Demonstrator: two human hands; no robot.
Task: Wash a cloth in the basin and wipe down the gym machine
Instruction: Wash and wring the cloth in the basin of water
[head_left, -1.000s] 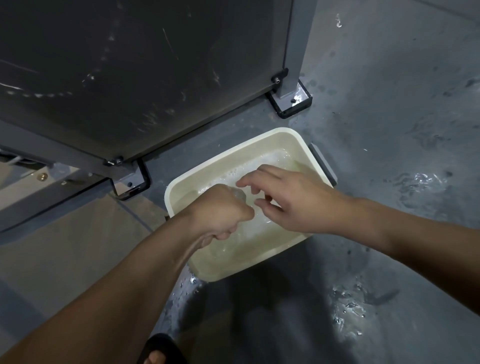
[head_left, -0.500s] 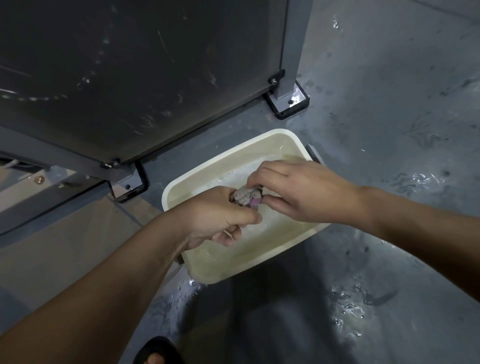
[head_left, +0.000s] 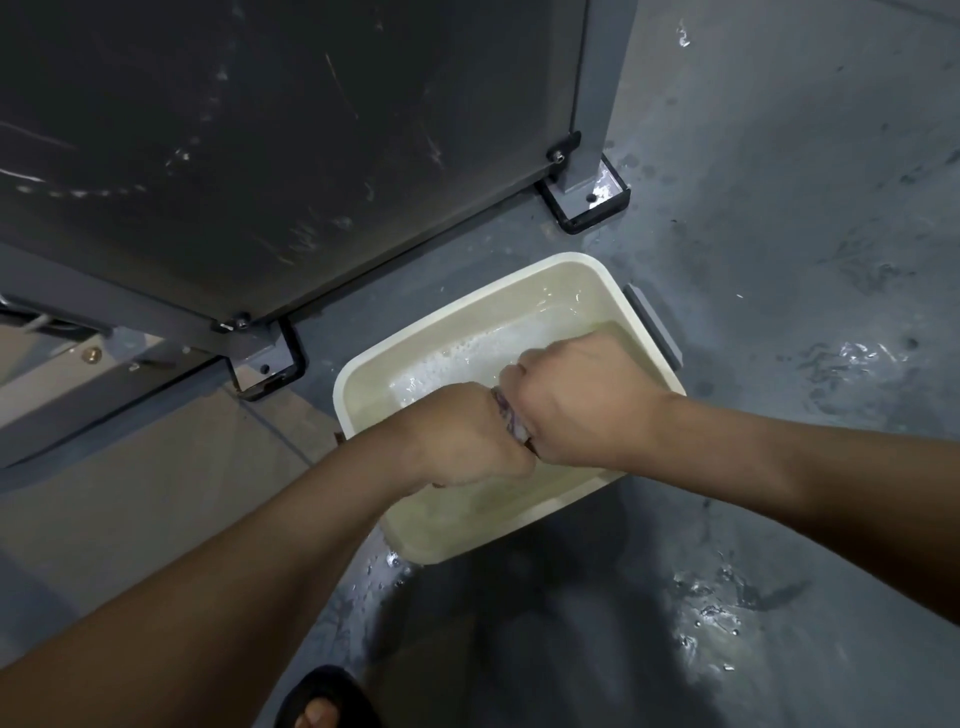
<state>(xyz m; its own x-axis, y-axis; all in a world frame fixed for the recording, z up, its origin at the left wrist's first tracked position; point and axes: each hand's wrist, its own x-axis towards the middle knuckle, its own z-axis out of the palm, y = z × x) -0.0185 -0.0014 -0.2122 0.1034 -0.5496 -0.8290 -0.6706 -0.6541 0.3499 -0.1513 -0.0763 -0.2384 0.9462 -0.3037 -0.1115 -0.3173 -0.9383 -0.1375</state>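
Observation:
A cream rectangular basin (head_left: 540, 266) with soapy water sits on the wet grey floor. Above it, my left hand (head_left: 467, 436) and my right hand (head_left: 582, 400) are both fisted, knuckles nearly touching. Between them a small strip of purple-and-white cloth (head_left: 508, 415) shows; each hand grips one end of it and most of the cloth is hidden inside the fists. The gym machine's dark panel (head_left: 260, 156) rises just behind the basin.
The machine's grey post (head_left: 597, 93) stands on a bolted foot plate (head_left: 597, 200); another foot plate (head_left: 265, 364) is left of the basin. Water puddles (head_left: 717, 618) lie on the floor at the right. A foot in a black sandal (head_left: 327, 701) is at the bottom edge.
My right hand, which reached with spread fingers toward the left fist, has closed round the cloth. Both fists now hold it tightly together above the water.

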